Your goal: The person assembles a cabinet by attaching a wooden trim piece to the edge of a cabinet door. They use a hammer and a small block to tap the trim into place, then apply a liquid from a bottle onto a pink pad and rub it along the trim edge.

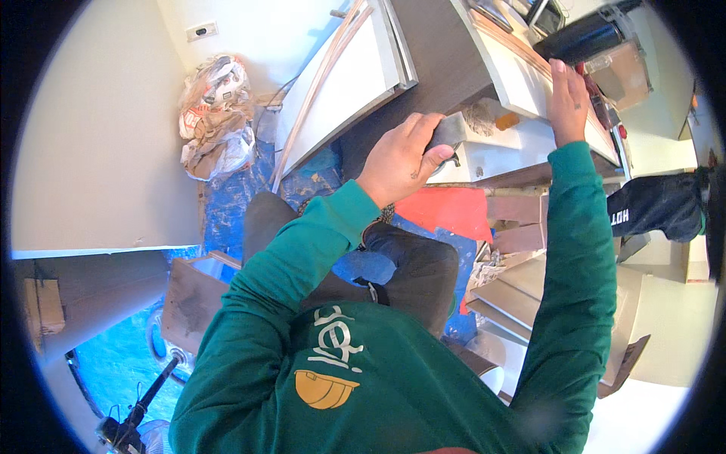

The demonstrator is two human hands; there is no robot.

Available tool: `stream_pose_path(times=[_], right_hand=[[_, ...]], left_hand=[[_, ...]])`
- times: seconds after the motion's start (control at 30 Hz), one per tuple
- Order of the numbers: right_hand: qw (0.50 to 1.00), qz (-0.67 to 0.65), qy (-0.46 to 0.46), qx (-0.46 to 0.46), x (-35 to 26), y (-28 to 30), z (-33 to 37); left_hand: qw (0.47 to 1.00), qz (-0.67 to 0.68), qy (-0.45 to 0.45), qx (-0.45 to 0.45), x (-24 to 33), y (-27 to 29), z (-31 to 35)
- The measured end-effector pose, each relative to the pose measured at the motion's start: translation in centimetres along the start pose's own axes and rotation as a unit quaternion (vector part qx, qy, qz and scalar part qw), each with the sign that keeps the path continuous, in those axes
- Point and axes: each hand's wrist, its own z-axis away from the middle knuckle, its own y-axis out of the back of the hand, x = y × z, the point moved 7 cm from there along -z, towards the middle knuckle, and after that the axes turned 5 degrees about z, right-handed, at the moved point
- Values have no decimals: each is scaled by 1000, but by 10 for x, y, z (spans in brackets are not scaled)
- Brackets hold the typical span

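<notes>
Head view, only one we have. Our left hand is curled round a grey block-like tool, thumb on the near side, fingers over the top. The tool sits just right of scene centre, toward the far side, by the left end of a white piece. We can't tell its exact kind, nor whether it touches that piece.

Our right hand is flat, fingers stretched out and pointing far, not gripped round anything. It lies over a white panel, right of the tool. Can't tell how hard it presses. Thin wood strips run along the panel's far side, and a black cylinder-like item lies beyond them.

Left of the panel: a dark brown board, then a larger white board with a long thin strip across it. Far left, a heap of crumpled bags by the wall, on blue floor sheeting. Red sheet lies nearer than the tool. At right, another person's dark-clothed limb. Near left, a fan, partly cut off by the edge.
</notes>
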Motion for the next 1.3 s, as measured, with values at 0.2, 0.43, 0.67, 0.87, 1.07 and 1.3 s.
stream_pose_path(times=[0.2,0.43,0.67,0.87,1.07,1.3], right_hand=[[997,-17,-22,-66,-13,-17,8],[992,-29,-58,-111,-30,-21,8],[977,-88,-95,-170,-26,-35,8],[975,-21,-85,-205,-29,-32,7],[955,-53,-142,-254,-33,-42,12],[951,-59,-157,-259,-23,-37,17]], left_hand=[[996,-34,-64,59,-27,2,-16],[999,-38,-30,23,-54,-6,-29],[990,-26,-106,91,-75,-7,-37],[992,32,-80,95,-96,-9,-33],[972,108,-96,183,-121,5,-17],[859,353,-15,371,-159,66,-5]])
